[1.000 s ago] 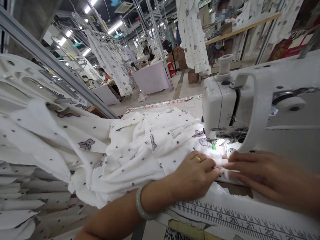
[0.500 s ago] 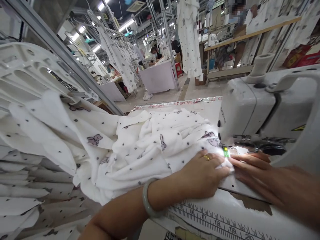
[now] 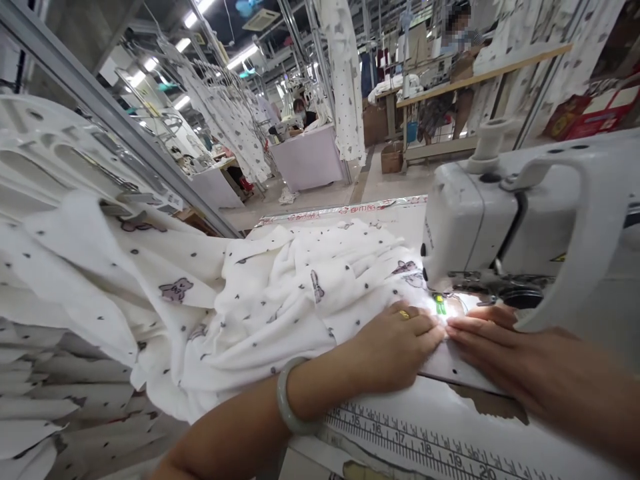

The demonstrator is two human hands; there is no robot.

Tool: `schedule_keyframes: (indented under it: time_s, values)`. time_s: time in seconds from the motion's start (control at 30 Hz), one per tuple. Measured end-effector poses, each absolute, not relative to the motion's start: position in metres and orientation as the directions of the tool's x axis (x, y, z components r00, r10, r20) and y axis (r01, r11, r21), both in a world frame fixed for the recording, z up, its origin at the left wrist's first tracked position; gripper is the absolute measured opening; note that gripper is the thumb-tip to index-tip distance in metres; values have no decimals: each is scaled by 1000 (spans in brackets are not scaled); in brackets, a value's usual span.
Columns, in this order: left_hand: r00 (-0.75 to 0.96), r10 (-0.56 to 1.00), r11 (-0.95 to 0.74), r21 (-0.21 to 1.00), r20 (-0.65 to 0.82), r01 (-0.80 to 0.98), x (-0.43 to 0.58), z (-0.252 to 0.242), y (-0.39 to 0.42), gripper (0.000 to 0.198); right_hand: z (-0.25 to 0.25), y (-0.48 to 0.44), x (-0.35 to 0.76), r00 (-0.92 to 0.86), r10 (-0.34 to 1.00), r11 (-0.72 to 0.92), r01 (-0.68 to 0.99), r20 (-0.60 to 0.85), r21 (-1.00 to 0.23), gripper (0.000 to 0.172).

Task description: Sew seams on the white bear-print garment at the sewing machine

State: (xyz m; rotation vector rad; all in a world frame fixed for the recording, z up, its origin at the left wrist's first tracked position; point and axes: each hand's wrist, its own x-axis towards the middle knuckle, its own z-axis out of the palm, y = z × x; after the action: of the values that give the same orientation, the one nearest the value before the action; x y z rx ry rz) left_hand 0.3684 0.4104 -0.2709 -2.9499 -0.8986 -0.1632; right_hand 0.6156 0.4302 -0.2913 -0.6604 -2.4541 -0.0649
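Observation:
White plush fabric (image 3: pixel 295 293) with small dark dots and purple bears lies bunched across the sewing machine bed, its right end under the lit presser foot area. My left hand (image 3: pixel 395 347), wearing a ring and a bangle, is closed on the fabric just left of the foot, fingers bent and thumb against the cloth. My right hand (image 3: pixel 505 350) lies with fingers stretched out flat, its fingertips by the cloth edge near my left thumb; its thumb cannot be made out. A green and yellow piece (image 3: pixel 440 304) sits at the foot of the white sewing machine (image 3: pixel 465 220).
A printed ruler (image 3: pixel 425 450) runs along the table's near edge. At left, a white plastic hanger-like rack (image 3: pixel 45 150) has fabric clipped to it, beside a metal pole (image 3: pixel 115 113). Hanging garments (image 3: pixel 345 87), sewing tables and other people fill the background.
The view has shifted, so the machine and both hands appear slightly further left. My fingers have drawn closer together at the cloth edge. The fabric keeps nearly the same shape.

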Motion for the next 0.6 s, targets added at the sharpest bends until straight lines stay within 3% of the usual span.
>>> schedule_keyframes:
  time_s: [0.1,0.43,0.6]
  values:
    - [815,570,-820,-3,106,573,368,-274,413,43,-278,429,611,-773,265,905,406,577,129,41]
    - [762,646,-763,7,53,646,377,-272,423,53,-295,431,613,-702,377,820,557,604,135,41]
    - [741,670,-742,18,43,670,380,-271,426,50,-293,436,618,-738,339,797,555,584,238,48]
